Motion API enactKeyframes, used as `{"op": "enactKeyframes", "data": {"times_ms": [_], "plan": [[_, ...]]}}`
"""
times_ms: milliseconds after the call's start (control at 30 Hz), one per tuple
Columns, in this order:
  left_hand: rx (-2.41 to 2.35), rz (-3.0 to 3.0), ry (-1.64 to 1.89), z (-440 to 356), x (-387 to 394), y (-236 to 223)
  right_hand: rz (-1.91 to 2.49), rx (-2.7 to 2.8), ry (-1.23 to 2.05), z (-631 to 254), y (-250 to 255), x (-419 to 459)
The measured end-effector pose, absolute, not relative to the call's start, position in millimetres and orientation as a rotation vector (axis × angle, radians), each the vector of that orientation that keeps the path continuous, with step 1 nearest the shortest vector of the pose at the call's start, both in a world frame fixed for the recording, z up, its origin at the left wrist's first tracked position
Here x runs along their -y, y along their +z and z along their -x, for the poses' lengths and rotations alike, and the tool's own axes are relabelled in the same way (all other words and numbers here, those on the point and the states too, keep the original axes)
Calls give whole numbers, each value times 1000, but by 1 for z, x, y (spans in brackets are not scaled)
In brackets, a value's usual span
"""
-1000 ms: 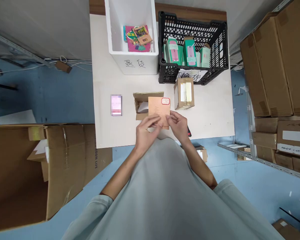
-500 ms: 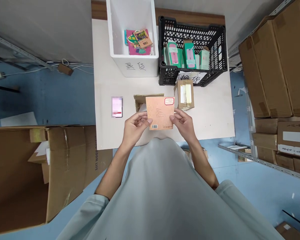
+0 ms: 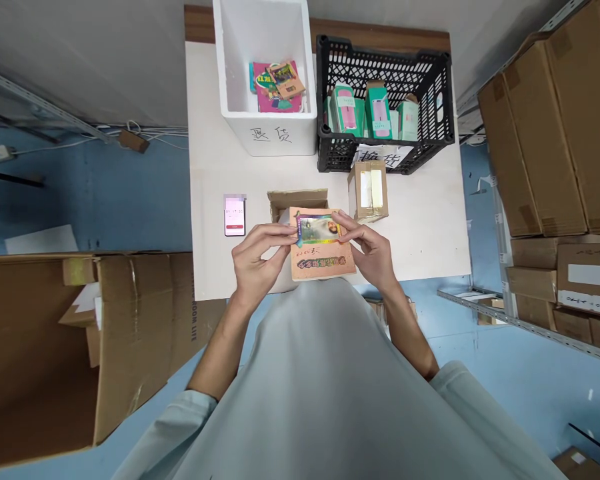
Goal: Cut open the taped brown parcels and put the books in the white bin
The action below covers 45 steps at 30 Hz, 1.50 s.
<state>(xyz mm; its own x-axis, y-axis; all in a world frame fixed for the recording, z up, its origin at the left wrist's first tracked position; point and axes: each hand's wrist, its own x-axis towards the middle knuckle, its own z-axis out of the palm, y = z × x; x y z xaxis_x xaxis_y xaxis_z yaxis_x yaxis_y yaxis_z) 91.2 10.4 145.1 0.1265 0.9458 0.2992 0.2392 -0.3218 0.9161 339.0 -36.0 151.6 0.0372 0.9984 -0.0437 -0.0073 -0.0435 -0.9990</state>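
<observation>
Both my hands hold a thin, square, salmon-coloured booklet (image 3: pixel 323 267) over the front part of the white table. Its picture side faces me, with the printed title upside down. My left hand (image 3: pixel 263 260) pinches its left edge, and my right hand (image 3: pixel 370 250) grips the right side with fingers reaching over the upper corner. Just behind the booklet stands an open cardboard box (image 3: pixel 298 199), partly hidden by it; something white shows inside. To the right of that, a taped small carton (image 3: pixel 369 191) bears a pale label.
A phone (image 3: pixel 235 217) lies at left on the table (image 3: pixel 210 160). Behind stand a white foam bin (image 3: pixel 267 133) with colourful booklets and a black crate (image 3: pixel 385 143) with green boxes. A large open carton (image 3: pixel 135 333) is at my left; shelved cartons (image 3: pixel 540 133) are at right.
The booklet has been turned over: its plain barcode side faced me before, and now the picture side does. It sits slightly lower, and both hands have shifted their grip along its edges.
</observation>
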Motion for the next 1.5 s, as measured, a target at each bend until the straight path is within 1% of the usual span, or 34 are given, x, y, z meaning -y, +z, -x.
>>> {"op": "enactKeyframes", "data": {"times_ms": [133,300,533,667,800,1000,1100,1267,1400,1500], "plan": [[-1203,-1573,1181,-93,-7,145,1224,1160,1196,-343,150,35],[-1271,-1419,1071,-95,-4,143,1349,1155,1165,-348,143,35],[-1160,-1395,841,-84,-6,142,1404,1103,1221,-349,135,39],[-1113,-1352,841,-76,-6,143,1424,1122,1219,-349,141,39],[-1197,-1308,856,-77,-9,148,1386,1140,1266,-346,151,37],[-1265,-1213,843,-89,-14,158,1461,985,1393,-333,163,31],[-1260,-1147,821,-93,-13,158,1510,955,1398,-331,161,30],[-1262,-1002,708,-95,-9,136,1555,965,1428,-334,129,34],[-1242,-857,475,-90,6,103,1655,870,1584,-328,88,48],[-1200,-784,375,-82,24,82,1678,784,1752,-319,66,62]]}}
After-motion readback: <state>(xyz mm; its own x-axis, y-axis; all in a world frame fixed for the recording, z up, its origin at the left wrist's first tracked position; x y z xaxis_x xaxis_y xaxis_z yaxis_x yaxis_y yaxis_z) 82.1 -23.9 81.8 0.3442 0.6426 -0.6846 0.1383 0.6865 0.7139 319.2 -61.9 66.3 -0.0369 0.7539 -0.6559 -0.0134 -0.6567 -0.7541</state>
